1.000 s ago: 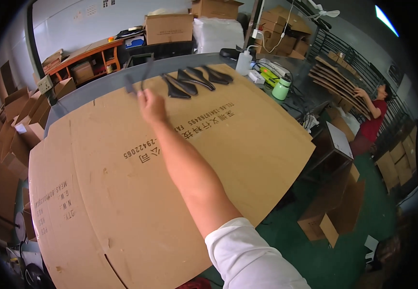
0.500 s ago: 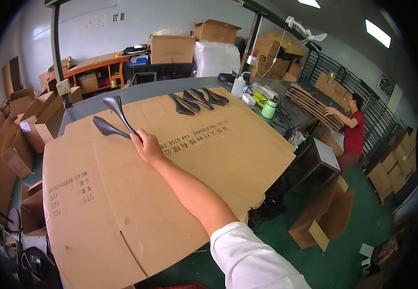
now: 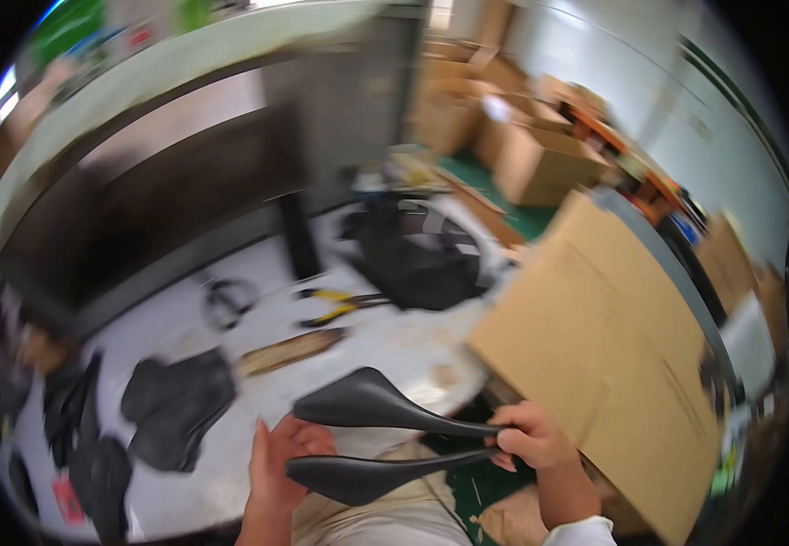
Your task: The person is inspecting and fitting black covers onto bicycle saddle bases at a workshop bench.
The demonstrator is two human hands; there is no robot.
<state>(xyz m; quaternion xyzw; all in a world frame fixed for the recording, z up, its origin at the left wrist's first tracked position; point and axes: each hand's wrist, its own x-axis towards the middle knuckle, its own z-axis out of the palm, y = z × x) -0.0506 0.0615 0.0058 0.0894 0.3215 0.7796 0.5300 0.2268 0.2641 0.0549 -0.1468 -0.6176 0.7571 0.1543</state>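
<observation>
Two black paddle-shaped parts with slim curved necks hang side by side in front of me: an upper part [image 3: 362, 400] and a lower part [image 3: 358, 478]. My right hand [image 3: 540, 441] is closed around the thin ends of both. At their broad ends is my left hand [image 3: 278, 462], thumb raised and fingers apart; whether it touches them I cannot tell. Beneath lies a white worktable [image 3: 271, 414] with a dark, crumpled sheet-like piece [image 3: 179, 405], a flat brown strip [image 3: 292, 352] and yellow-handled pliers [image 3: 335, 308].
A dark bag-like heap [image 3: 422, 264] lies at the worktable's far side. Behind the worktable stands a large grey structure with a dark opening [image 3: 176, 196]. To the right is a cardboard-covered table [image 3: 622, 355]; open cardboard boxes [image 3: 544, 164] stand beyond it.
My view has swung left from the cardboard-covered table to the white worktable. The two black parts, still in my right hand, are now close to me, and my left hand has come into view.
</observation>
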